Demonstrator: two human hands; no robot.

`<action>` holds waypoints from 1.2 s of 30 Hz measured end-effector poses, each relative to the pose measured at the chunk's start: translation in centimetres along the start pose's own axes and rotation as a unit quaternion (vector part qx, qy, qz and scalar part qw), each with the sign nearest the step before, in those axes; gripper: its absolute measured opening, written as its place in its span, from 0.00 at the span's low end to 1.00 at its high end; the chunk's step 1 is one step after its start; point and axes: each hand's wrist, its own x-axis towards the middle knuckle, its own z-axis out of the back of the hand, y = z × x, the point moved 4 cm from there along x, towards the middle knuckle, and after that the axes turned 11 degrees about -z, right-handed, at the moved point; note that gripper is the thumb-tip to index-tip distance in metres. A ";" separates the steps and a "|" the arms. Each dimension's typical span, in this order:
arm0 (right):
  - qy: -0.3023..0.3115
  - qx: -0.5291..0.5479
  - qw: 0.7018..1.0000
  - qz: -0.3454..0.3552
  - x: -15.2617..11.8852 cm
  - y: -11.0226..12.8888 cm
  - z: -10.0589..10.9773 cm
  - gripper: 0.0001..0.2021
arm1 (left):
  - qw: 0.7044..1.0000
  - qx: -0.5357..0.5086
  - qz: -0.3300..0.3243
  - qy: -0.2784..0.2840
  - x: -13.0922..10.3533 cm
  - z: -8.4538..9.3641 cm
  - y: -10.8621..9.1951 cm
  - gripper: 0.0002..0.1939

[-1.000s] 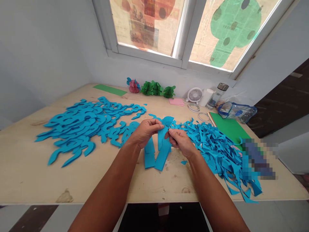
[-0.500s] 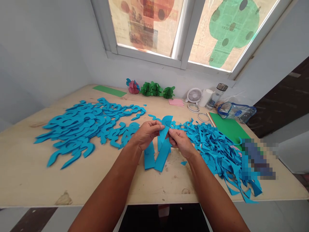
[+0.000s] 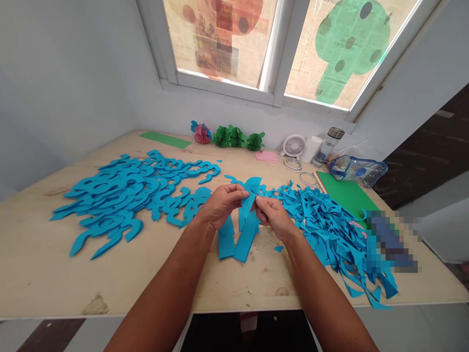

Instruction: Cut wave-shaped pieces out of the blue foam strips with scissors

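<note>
Between both hands, above the table, is a piece of blue paper [image 3: 252,187] with a rounded top and drawn lines on it. My left hand [image 3: 229,203] is closed, pinching its left side between thumb and fingers. At the lower right edge of the same piece, my right hand [image 3: 271,211] is closed too, its thumb and forefinger on the paper; whether anything else is in its fingers is hidden. Below the hands lie blue paper strips [image 3: 246,243] on the table. Curvy blue paper cut-outs [image 3: 120,188] are heaped to the left, pointed blue scraps [image 3: 322,220] to the right.
On the wooden table [image 3: 154,288], a row of green paper ornaments [image 3: 229,137] stands along the back wall. A small white fan [image 3: 294,145], rolls of tape [image 3: 293,165], a bottle [image 3: 327,146], a clear pouch [image 3: 357,169] and green sheets [image 3: 348,195] are at the back right.
Both hands keep their hold on the blue paper in nearly the same place. The view has shifted very slightly.
</note>
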 end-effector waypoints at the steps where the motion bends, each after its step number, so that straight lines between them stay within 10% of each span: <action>1: -0.002 0.000 1.000 0.001 0.0 0.0 0.0 0.25 | 1.000 0.006 0.001 -0.002 0.0 0.0 0.0 0.13; 36: -0.004 -0.026 1.000 -0.010 0.0 0.1 0.7 0.27 | 0.996 0.046 -0.056 -0.060 0.0 -0.1 -0.4 0.12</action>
